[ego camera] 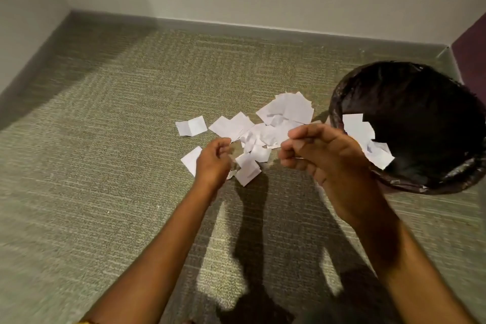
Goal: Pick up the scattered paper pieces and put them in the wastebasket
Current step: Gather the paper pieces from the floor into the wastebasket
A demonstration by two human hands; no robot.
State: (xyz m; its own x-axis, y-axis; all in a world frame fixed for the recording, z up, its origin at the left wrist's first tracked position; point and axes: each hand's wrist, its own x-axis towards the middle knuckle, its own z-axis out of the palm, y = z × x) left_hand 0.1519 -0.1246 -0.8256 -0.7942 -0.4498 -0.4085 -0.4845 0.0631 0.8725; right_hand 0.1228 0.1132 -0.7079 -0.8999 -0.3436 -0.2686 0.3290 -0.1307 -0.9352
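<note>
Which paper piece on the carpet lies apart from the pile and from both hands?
The creased piece farthest left: carpet surrounds it, while the others overlap or sit behind the left hand.

The basket [338, 97] runs off the right edge, and its inside is too dark to show a bottom. The right hand [328, 163] covers its near rim and part of the paper [357, 129] there. The left hand [213, 163] hides a corner of one piece [190, 160] (whether either hand's curled fingers pinch anything cannot be told). The left forearm [157, 258] and right forearm [410, 271] are cut by the bottom edge.
</note>
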